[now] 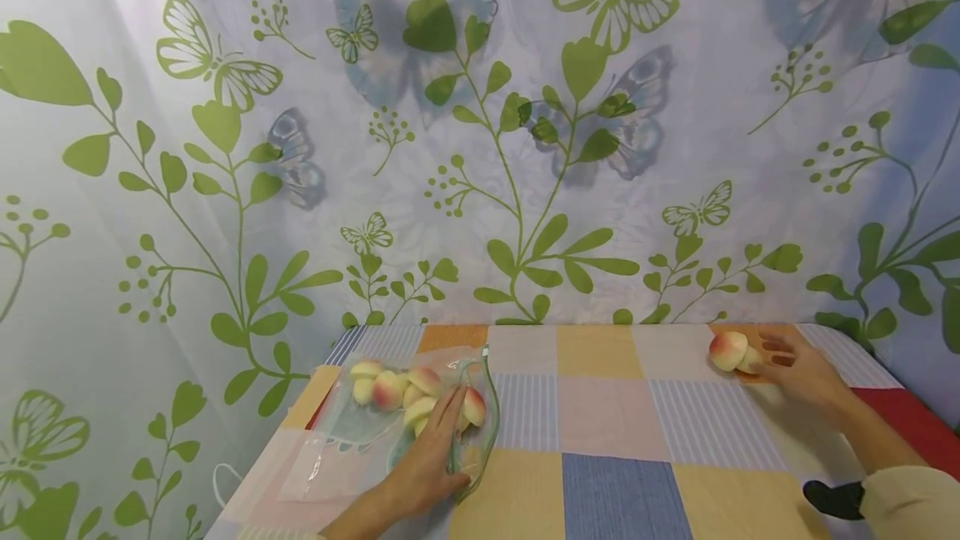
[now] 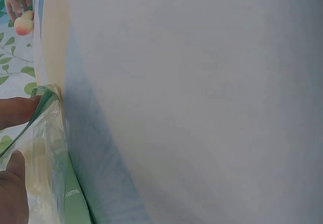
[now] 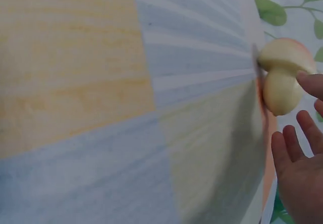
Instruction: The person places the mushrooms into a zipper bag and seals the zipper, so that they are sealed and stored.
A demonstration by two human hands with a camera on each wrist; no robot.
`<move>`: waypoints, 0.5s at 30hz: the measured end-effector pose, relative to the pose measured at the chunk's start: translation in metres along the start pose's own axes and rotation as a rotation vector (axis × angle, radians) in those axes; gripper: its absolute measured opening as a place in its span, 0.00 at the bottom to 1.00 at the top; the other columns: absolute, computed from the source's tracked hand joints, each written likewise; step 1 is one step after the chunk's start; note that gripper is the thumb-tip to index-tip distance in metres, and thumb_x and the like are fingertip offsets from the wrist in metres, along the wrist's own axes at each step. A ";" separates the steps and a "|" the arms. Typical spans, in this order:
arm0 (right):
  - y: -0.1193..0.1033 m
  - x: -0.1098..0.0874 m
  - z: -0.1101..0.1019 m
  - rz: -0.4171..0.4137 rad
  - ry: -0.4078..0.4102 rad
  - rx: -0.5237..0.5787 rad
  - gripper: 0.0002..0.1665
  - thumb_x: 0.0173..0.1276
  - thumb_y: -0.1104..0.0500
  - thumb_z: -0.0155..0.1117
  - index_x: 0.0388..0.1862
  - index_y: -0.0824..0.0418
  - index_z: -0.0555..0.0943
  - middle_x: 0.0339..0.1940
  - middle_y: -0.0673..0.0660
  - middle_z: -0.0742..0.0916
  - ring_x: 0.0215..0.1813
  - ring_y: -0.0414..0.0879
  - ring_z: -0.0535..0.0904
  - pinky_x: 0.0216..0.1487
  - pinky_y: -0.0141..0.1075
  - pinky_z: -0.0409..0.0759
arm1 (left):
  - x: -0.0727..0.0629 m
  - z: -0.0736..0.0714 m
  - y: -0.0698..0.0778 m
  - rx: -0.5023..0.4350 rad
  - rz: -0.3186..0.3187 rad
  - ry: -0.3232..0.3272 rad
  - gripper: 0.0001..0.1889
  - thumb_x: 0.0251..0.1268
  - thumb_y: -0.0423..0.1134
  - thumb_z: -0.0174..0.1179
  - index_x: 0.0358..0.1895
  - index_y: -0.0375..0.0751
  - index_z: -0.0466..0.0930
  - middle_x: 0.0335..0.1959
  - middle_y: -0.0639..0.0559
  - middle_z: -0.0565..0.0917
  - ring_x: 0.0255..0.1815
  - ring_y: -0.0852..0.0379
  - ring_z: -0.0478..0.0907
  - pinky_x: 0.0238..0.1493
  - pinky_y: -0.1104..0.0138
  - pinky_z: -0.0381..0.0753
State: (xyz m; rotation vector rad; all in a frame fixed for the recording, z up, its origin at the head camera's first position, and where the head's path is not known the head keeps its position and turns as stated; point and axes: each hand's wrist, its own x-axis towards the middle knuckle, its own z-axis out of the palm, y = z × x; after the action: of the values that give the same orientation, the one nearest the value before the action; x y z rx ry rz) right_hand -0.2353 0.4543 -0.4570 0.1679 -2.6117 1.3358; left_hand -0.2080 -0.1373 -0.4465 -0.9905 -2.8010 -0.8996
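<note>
A clear zip bag [image 1: 315, 465] with a green edge lies on the table's left side, holding several cream toy mushrooms [image 1: 388, 390] with reddish caps. My left hand [image 1: 431, 461] is at the bag's mouth, its fingers stretched out over the contents. In the left wrist view, a finger [image 2: 17, 112] touches the green edge, with the thumb [image 2: 15, 178] spread apart from it. At the far right, a single toy mushroom [image 1: 729, 352] lies on its side. My right hand [image 1: 802, 369] is beside its stem, several fingers spread. One digit overlaps the mushroom [image 3: 285, 65]; contact is unclear.
A patchwork cloth [image 1: 600, 415] covers the table. Behind it hangs a curtain [image 1: 465, 190] printed with butterflies and leaves, close to the far edge. A white cable [image 1: 217, 486] loops beside the table's left edge.
</note>
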 end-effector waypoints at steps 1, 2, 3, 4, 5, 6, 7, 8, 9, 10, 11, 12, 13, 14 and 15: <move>0.000 0.002 0.002 -0.055 -0.011 0.037 0.35 0.72 0.63 0.69 0.75 0.66 0.69 0.67 0.72 0.76 0.58 0.65 0.77 0.42 0.36 0.83 | 0.000 0.000 0.000 0.001 0.001 0.000 0.65 0.46 0.26 0.81 0.83 0.33 0.41 0.82 0.35 0.48 0.79 0.36 0.54 0.71 0.49 0.69; 0.001 0.004 0.004 -0.113 -0.027 0.078 0.35 0.71 0.66 0.69 0.75 0.64 0.71 0.67 0.68 0.78 0.57 0.61 0.79 0.42 0.40 0.85 | 0.000 0.000 -0.001 0.001 0.002 -0.001 0.65 0.46 0.26 0.80 0.83 0.33 0.41 0.82 0.35 0.48 0.79 0.36 0.54 0.71 0.49 0.68; 0.002 0.006 0.006 -0.166 -0.044 0.114 0.35 0.69 0.69 0.68 0.75 0.62 0.73 0.66 0.65 0.80 0.55 0.56 0.80 0.42 0.43 0.87 | -0.001 0.000 -0.001 0.000 0.004 -0.001 0.65 0.46 0.26 0.80 0.83 0.33 0.40 0.82 0.35 0.48 0.79 0.36 0.54 0.71 0.49 0.68; 0.003 0.007 0.007 -0.202 -0.050 0.129 0.36 0.68 0.71 0.69 0.75 0.61 0.74 0.64 0.64 0.82 0.52 0.50 0.82 0.42 0.42 0.88 | -0.001 0.000 -0.001 -0.003 0.007 -0.003 0.65 0.46 0.26 0.80 0.83 0.33 0.40 0.82 0.35 0.47 0.79 0.36 0.54 0.71 0.49 0.69; 0.003 0.007 0.009 -0.221 -0.060 0.140 0.36 0.67 0.73 0.68 0.75 0.63 0.74 0.62 0.65 0.83 0.51 0.47 0.83 0.41 0.42 0.89 | -0.001 0.000 -0.002 -0.005 0.008 -0.004 0.65 0.47 0.26 0.80 0.83 0.33 0.40 0.82 0.35 0.47 0.79 0.36 0.54 0.71 0.50 0.69; 0.004 0.005 0.010 -0.196 -0.039 0.103 0.36 0.67 0.72 0.69 0.74 0.66 0.73 0.61 0.65 0.83 0.49 0.44 0.83 0.40 0.38 0.87 | -0.001 0.001 -0.002 -0.008 0.010 -0.006 0.65 0.47 0.26 0.80 0.83 0.34 0.39 0.82 0.35 0.47 0.79 0.36 0.54 0.70 0.50 0.69; 0.007 0.003 0.010 -0.160 -0.027 0.068 0.36 0.68 0.70 0.70 0.74 0.69 0.71 0.62 0.68 0.82 0.48 0.42 0.82 0.40 0.35 0.86 | -0.001 0.001 -0.002 -0.010 0.013 -0.006 0.65 0.47 0.26 0.80 0.83 0.34 0.39 0.82 0.35 0.47 0.79 0.35 0.54 0.70 0.50 0.70; 0.009 0.001 0.011 -0.111 -0.013 0.022 0.37 0.69 0.67 0.71 0.74 0.72 0.70 0.62 0.72 0.81 0.49 0.43 0.82 0.40 0.32 0.84 | -0.001 0.001 -0.003 -0.011 0.015 -0.007 0.65 0.47 0.26 0.80 0.83 0.34 0.39 0.82 0.35 0.46 0.79 0.35 0.54 0.70 0.50 0.70; 0.011 0.000 0.011 -0.054 -0.007 -0.015 0.38 0.70 0.65 0.72 0.73 0.75 0.68 0.62 0.75 0.79 0.52 0.46 0.82 0.40 0.29 0.82 | -0.001 0.001 -0.003 -0.012 0.017 -0.007 0.65 0.47 0.26 0.80 0.83 0.34 0.39 0.82 0.35 0.46 0.79 0.35 0.54 0.70 0.49 0.69; 0.012 -0.002 0.012 0.002 0.001 -0.061 0.39 0.71 0.61 0.72 0.72 0.77 0.66 0.62 0.78 0.78 0.53 0.50 0.82 0.40 0.27 0.80 | -0.001 0.001 -0.003 -0.011 0.018 -0.006 0.65 0.47 0.26 0.80 0.83 0.33 0.39 0.82 0.35 0.46 0.79 0.35 0.54 0.71 0.49 0.69; 0.013 -0.002 0.012 0.037 0.007 -0.102 0.40 0.72 0.59 0.72 0.71 0.79 0.65 0.61 0.81 0.77 0.54 0.56 0.81 0.39 0.27 0.77 | -0.002 0.001 -0.003 -0.011 0.018 -0.006 0.65 0.47 0.26 0.80 0.83 0.33 0.39 0.82 0.35 0.46 0.79 0.36 0.54 0.71 0.49 0.69; 0.013 -0.002 0.012 0.068 0.016 -0.139 0.39 0.72 0.57 0.71 0.69 0.80 0.65 0.61 0.82 0.77 0.55 0.62 0.80 0.39 0.27 0.76 | -0.002 0.001 -0.003 -0.009 0.018 -0.006 0.64 0.47 0.26 0.79 0.83 0.33 0.40 0.83 0.36 0.47 0.79 0.36 0.54 0.71 0.48 0.68; 0.014 -0.001 0.011 0.086 0.017 -0.163 0.39 0.73 0.55 0.70 0.69 0.81 0.66 0.62 0.83 0.76 0.57 0.69 0.78 0.39 0.29 0.75 | -0.002 0.001 -0.004 -0.009 0.019 -0.006 0.64 0.47 0.26 0.79 0.83 0.33 0.40 0.83 0.36 0.47 0.80 0.36 0.53 0.72 0.48 0.67; 0.015 -0.001 0.012 0.102 0.024 -0.177 0.39 0.74 0.54 0.70 0.68 0.81 0.66 0.61 0.84 0.76 0.59 0.73 0.76 0.40 0.31 0.75 | -0.002 0.001 -0.004 -0.008 0.020 -0.006 0.64 0.47 0.25 0.79 0.83 0.33 0.40 0.83 0.36 0.47 0.80 0.36 0.53 0.72 0.48 0.66; 0.015 0.000 0.012 0.112 0.026 -0.185 0.39 0.74 0.54 0.69 0.66 0.82 0.65 0.60 0.84 0.76 0.59 0.76 0.74 0.40 0.33 0.75 | -0.002 0.002 -0.004 -0.007 0.021 -0.006 0.64 0.47 0.25 0.79 0.83 0.33 0.40 0.83 0.36 0.47 0.80 0.36 0.53 0.72 0.48 0.66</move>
State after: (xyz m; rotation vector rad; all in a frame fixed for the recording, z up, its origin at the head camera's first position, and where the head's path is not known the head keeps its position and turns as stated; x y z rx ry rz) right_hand -0.2394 0.4535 -0.4754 -0.0240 -2.7391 1.1118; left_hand -0.2088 -0.1402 -0.4503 -1.0241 -2.7888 -0.9068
